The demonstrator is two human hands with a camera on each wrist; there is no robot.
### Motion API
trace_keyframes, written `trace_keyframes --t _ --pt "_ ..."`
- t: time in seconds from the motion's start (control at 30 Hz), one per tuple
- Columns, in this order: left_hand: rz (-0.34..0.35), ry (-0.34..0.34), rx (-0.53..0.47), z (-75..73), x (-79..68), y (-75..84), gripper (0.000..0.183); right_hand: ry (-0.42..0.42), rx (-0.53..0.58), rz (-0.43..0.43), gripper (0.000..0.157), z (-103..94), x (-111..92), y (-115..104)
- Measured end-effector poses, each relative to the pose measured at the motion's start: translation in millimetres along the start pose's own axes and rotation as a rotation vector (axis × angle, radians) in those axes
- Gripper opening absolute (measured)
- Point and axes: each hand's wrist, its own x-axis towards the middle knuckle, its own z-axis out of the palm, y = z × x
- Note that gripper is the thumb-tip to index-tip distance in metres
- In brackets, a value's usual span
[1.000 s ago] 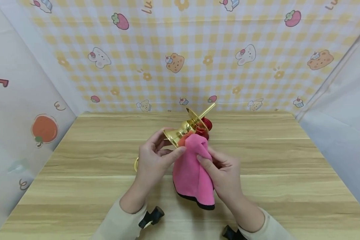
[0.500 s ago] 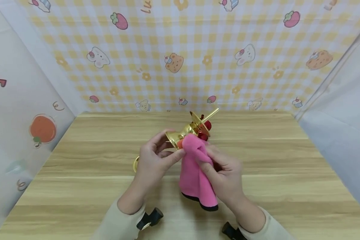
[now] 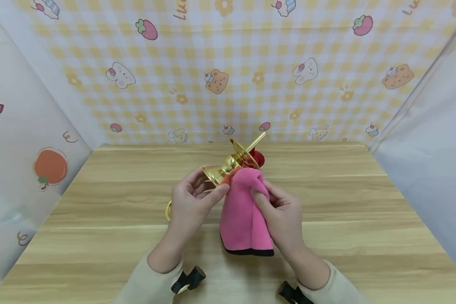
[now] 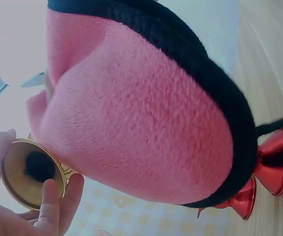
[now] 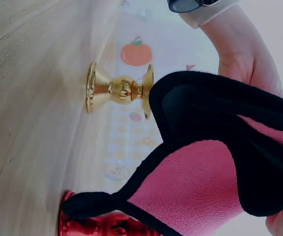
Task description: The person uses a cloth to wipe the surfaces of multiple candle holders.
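Observation:
A shiny gold candle holder, with a flared foot, a round stem, a drip plate and a thin rod at its top, is tilted to the upper right. My left hand grips it by the foot. In the left wrist view the hollow underside of the foot faces the camera, fingers around its rim. My right hand pinches a pink plush cloth with black edging, bunched at its top against the holder's stem. The cloth hangs down and hides part of the stem.
Another gold candle holder stands upright on the wooden table, mostly behind my left hand in the head view. Red metallic holders stand behind the cloth. A checked backdrop rises at the table's far edge.
The cloth and gold holder shift slightly right and down, then back left and up, with my right hand following. Both hands keep their hold; the head view drifts slightly.

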Motion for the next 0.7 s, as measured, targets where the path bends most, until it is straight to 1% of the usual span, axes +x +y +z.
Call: trace_keyframes --t 0.03,0.1,0.13,0.2,0.33,0.47,0.6,0.7 --pt "0.008 -0.002 -0.005 -0.1 -0.2 0.1 0.046 0.013 0.008 0.061 0.025 -0.7 2 0" --pt "0.028 -0.006 -0.018 0.2 -1.2 0.8 0.046 0.03 0.029 0.143 0.025 -2.3 6 -1" --pt "0.036 -0.008 -0.02 0.4 -1.6 1.0 0.047 0.034 0.041 0.164 0.025 -3.0 7 -1" --pt "0.049 -0.011 -0.022 0.9 -2.5 0.9 0.048 0.039 0.052 0.157 0.026 -3.4 9 -1" --pt "0.075 -0.027 0.008 2.5 -4.5 0.8 0.05 0.03 0.061 0.064 0.024 -0.6 7 -1" --pt "0.126 -0.031 0.073 5.2 -7.5 1.3 0.055 0.049 0.084 -0.047 0.024 1.4 1 -2" --pt "0.17 -0.003 0.17 6.2 -10.4 3.6 0.06 0.071 0.063 -0.218 0.026 1.3 -3 -2" --pt "0.199 0.024 0.256 5.1 -13.4 6.1 0.061 0.06 0.037 -0.337 0.026 2.4 -3 -1"
